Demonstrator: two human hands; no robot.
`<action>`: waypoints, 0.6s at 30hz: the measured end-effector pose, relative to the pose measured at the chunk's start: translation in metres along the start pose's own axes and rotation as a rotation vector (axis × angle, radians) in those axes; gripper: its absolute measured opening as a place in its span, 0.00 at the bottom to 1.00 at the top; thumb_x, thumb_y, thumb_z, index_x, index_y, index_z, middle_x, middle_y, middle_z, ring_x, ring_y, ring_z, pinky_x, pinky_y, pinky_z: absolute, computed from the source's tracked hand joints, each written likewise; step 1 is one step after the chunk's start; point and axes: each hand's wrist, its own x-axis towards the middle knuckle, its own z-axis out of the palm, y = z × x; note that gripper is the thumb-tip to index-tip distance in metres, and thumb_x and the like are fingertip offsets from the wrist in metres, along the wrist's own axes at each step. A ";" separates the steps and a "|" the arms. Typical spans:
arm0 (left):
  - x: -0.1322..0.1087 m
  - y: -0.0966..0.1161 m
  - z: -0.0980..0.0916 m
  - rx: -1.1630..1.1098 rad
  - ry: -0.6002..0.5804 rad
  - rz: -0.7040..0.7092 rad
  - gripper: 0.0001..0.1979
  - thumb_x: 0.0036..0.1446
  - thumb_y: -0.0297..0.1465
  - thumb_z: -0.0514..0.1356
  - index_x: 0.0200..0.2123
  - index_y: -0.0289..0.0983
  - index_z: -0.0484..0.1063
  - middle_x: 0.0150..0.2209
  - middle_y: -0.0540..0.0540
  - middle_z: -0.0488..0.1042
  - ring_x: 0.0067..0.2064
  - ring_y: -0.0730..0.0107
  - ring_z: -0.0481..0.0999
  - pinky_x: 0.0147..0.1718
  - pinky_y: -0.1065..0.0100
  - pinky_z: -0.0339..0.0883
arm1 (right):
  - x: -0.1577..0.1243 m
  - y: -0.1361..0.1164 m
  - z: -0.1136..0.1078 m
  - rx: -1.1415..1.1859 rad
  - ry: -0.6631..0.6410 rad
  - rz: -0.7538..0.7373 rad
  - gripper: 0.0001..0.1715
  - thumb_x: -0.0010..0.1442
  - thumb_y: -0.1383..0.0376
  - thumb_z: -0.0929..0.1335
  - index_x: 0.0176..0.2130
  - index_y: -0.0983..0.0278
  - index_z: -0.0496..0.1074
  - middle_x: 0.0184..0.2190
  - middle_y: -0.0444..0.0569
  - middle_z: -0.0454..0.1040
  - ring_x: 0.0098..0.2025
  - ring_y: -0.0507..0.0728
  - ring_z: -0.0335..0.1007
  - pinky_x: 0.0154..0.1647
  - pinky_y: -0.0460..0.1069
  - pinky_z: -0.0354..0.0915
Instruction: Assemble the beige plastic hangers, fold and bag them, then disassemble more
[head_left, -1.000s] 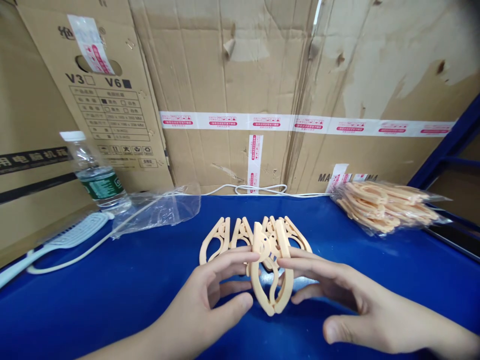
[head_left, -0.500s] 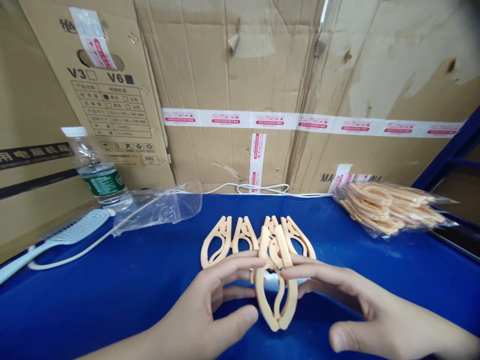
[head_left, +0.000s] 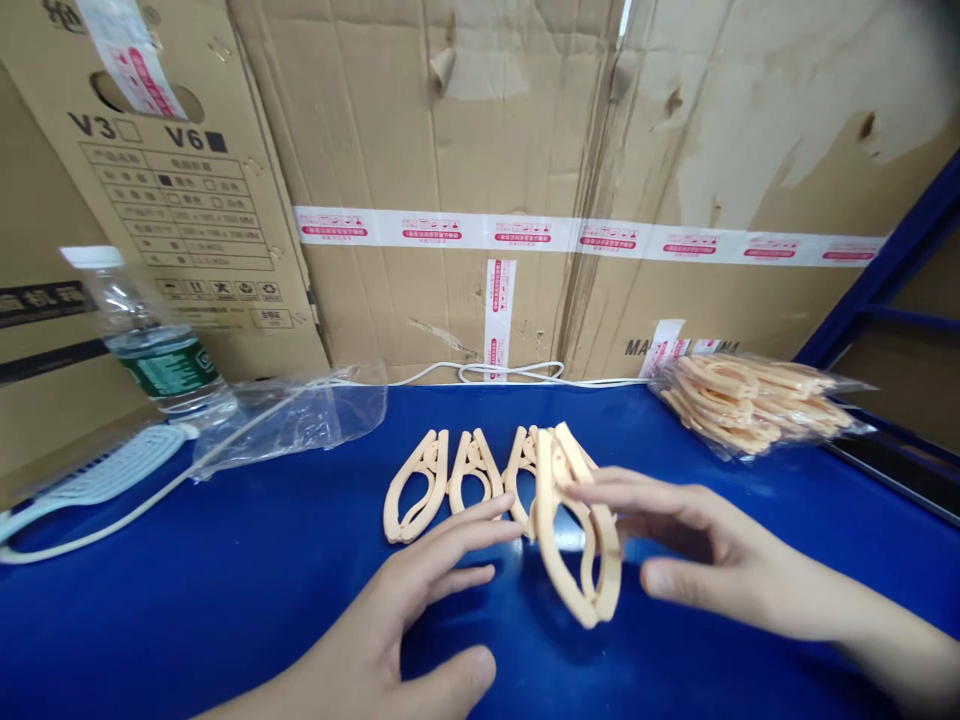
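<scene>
A beige folding clothes hanger [head_left: 553,575], folded up, is tilted above the blue table. My right hand [head_left: 697,545] holds it at its right side between the fingers, with the thumb held apart from it. The fingers behind the hanger are partly hidden. My left hand [head_left: 405,605] is open just to the left, fingers spread and nothing in them. Behind the hands several more folded hangers lie in a row, among them a left one [head_left: 396,500] and a middle one [head_left: 460,465]. The held hanger covers part of the row's right end.
Bagged hangers [head_left: 750,405] are piled at the back right, by a dark flat object [head_left: 892,470]. On the left are a water bottle [head_left: 161,360], a pale hairbrush [head_left: 127,465] and a clear plastic bag [head_left: 322,425]. A white cable [head_left: 517,372] runs along the cardboard wall [head_left: 420,130].
The hanger has moved right and tilted in my right hand. My left hand has come away from it, to the left. The view has shifted slightly right.
</scene>
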 end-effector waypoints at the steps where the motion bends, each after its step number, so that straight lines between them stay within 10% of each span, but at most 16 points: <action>1: 0.000 -0.002 -0.001 0.033 -0.009 0.009 0.26 0.59 0.32 0.62 0.59 0.56 0.66 0.66 0.50 0.60 0.63 0.50 0.64 0.57 0.54 0.67 | 0.002 0.000 -0.005 -0.019 0.066 0.010 0.26 0.61 0.58 0.70 0.59 0.53 0.69 0.60 0.51 0.68 0.58 0.64 0.68 0.56 0.57 0.67; 8: -0.001 -0.013 -0.002 0.195 -0.021 0.114 0.27 0.61 0.31 0.59 0.61 0.59 0.61 0.65 0.53 0.62 0.61 0.54 0.68 0.54 0.57 0.72 | 0.011 0.021 -0.047 -0.307 0.455 0.183 0.27 0.58 0.46 0.68 0.47 0.63 0.72 0.39 0.52 0.77 0.35 0.60 0.75 0.35 0.54 0.72; 18: 0.007 -0.011 -0.001 0.358 0.113 0.300 0.31 0.59 0.26 0.57 0.61 0.60 0.57 0.58 0.53 0.71 0.53 0.60 0.77 0.46 0.67 0.77 | 0.011 0.041 -0.048 -0.617 0.248 0.239 0.30 0.61 0.48 0.63 0.54 0.64 0.65 0.56 0.59 0.70 0.57 0.65 0.67 0.59 0.60 0.61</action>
